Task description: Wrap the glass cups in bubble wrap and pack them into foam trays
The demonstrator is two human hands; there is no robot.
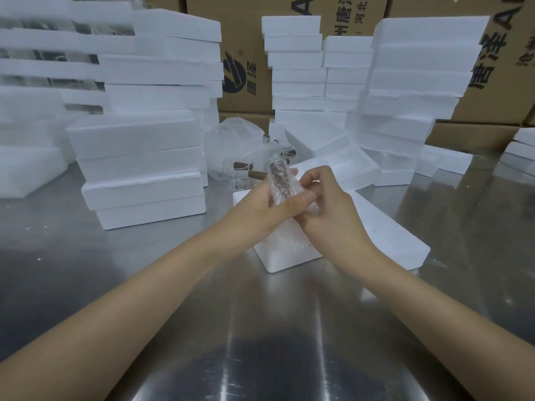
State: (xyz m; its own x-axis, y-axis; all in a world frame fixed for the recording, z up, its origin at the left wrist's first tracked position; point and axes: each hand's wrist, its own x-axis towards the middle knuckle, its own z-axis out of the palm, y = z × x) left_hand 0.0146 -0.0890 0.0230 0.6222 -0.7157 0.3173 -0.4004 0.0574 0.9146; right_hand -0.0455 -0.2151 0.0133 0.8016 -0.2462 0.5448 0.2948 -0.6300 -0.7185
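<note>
At a steel packing table (pixel 86 256), we hold 1 cup (pixel 278 176) half-swaddled in bubble wrap (pixel 285 198), just above an open foam tray (pixel 385 235) lying near the middle. Our left hand (pixel 269 209) clasps the bundle from the left, thumb laid across the wrap; our right hand (pixel 330 209) has its fingers curled in on the wrap's right side, pinching the loose edge. A dark handle-like shape shows through the plastic, though the glass itself is too veiled to read clearly.

We judge the wrapping of this piece to be in hand and not yet finished: the sheet's tail hangs down to touch the tray's near-left end, and we cannot tell whether that end of the tray holds anything already. Just beyond our hands, bare cups with brown handles (pixel 241 166) wait on the table beside a heap of bubble wrap (pixel 231 140), so more wrapping is left.

A 2nd foam piece (pixel 341 169) sits open on the far side of the tray. Closed foam boxes (pixel 139 169) rise in stacks to the left, with taller stacks (pixel 411 82) far right, before cardboard cartons (pixel 254 53). We cannot see whether those boxes are packed.
</note>
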